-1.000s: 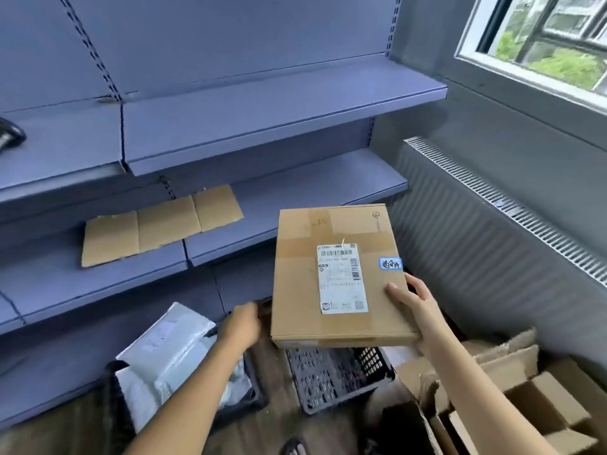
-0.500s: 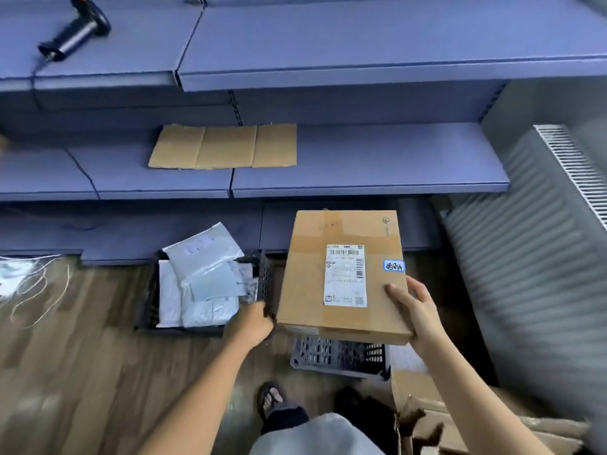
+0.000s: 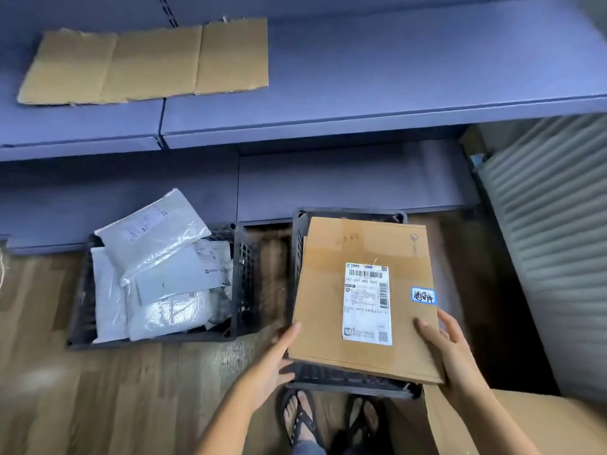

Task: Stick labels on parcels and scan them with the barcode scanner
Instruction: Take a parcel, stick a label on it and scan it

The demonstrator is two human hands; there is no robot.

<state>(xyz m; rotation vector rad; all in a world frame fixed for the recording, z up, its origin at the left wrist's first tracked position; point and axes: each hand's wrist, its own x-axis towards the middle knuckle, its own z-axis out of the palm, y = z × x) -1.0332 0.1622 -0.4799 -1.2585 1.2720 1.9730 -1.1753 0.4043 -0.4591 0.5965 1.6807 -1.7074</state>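
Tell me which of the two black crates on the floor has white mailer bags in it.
The left crate, piled with white mailer bags; the right crate is mostly covered by the cardboard box.

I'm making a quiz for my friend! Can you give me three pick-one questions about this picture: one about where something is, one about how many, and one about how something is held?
1. Where is the box?
A. on a table
B. over the right crate
C. in the left crate

2. How many crates stand on the floor?
A. one
B. two
C. four

3. How is the box held?
A. by nobody
B. by one hand only
C. by a hand at each side

Answers:
1 B: the right crate's rim shows around the box.
2 B: there is the left crate and the right one, no more.
3 C: the left hand and the right hand are at its opposite edges.
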